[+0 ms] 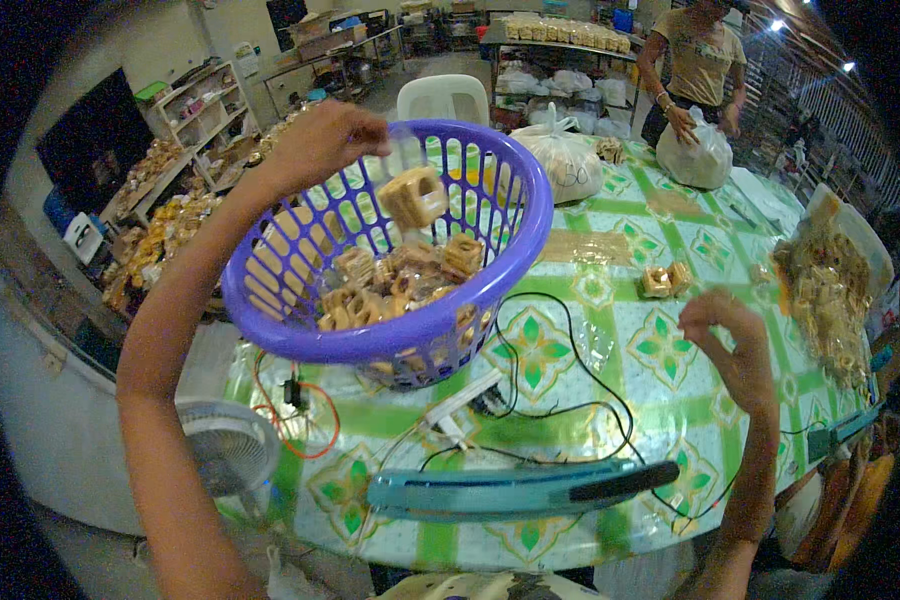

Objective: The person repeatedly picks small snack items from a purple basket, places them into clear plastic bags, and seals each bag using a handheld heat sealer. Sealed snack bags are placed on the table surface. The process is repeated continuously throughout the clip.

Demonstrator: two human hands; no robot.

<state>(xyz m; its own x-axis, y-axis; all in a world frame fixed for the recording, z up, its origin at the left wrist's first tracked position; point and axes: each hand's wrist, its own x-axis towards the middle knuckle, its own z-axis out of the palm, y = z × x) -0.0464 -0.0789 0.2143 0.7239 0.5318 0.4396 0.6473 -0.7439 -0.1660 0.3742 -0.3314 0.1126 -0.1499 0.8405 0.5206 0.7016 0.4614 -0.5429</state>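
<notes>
At the rim of a purple plastic basket (515,265), my left hand (335,145) is closed with its fingertips pinched at the top of a clear plastic bag. A beige block with square holes (413,198) hangs in that bag over the basket. Below it lie several similar wrapped beige and brown pieces (370,300). Over the right part of the table, my right hand (735,345) is slightly blurred, its fingers curved and apart, with nothing visible in them. Two wrapped blocks (665,280) lie just beyond it. Nearest my body is a teal heat sealer with a black handle (500,490).
Black cables and a white power strip (465,400) cross the green patterned tablecloth (535,350). A filled white bag (560,165) stands behind the basket. Another person (695,60) handles a second bag across the table. A pile of packed pieces (825,290) sits right; a fan (230,445) stands left.
</notes>
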